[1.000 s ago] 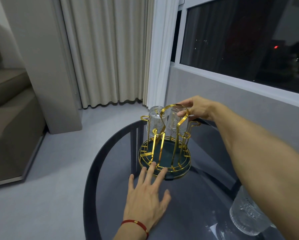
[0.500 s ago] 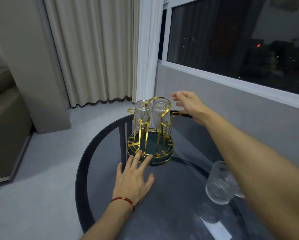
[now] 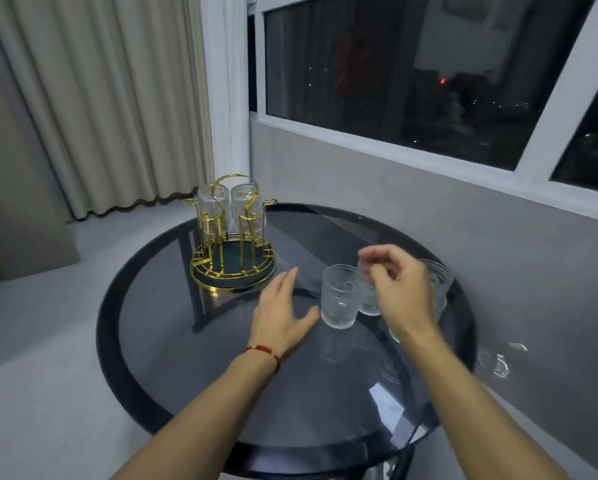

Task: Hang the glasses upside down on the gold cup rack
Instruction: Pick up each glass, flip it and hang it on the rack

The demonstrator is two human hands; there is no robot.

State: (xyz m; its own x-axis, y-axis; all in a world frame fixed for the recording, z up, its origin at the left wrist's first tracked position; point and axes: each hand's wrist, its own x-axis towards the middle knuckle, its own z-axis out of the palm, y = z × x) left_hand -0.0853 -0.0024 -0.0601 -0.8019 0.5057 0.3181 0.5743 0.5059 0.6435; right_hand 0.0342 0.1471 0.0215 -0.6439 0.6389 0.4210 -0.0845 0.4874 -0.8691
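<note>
The gold cup rack [image 3: 232,271] stands at the far left of the round dark glass table [image 3: 221,393]. Two clear ribbed glasses [image 3: 248,209] hang upside down on its far prongs. Several more ribbed glasses stand upright on the table's right side: one in front [image 3: 338,296], one partly hidden behind my right hand [image 3: 369,299], one at the right [image 3: 437,282]. My right hand [image 3: 399,289] hovers over these glasses, fingers loosely curled, holding nothing. My left hand [image 3: 279,317] lies flat on the table, fingers spread, between the rack and the front glass.
A grey wall with a dark window runs along the right, close to the table's edge. Cream curtains [image 3: 117,98] hang behind the rack. Grey floor lies to the left of the table.
My right hand has let go of the rack's top and drawn back right, over the standing glasses. My left hand slid right, away from the rack base. The view turned right.
</note>
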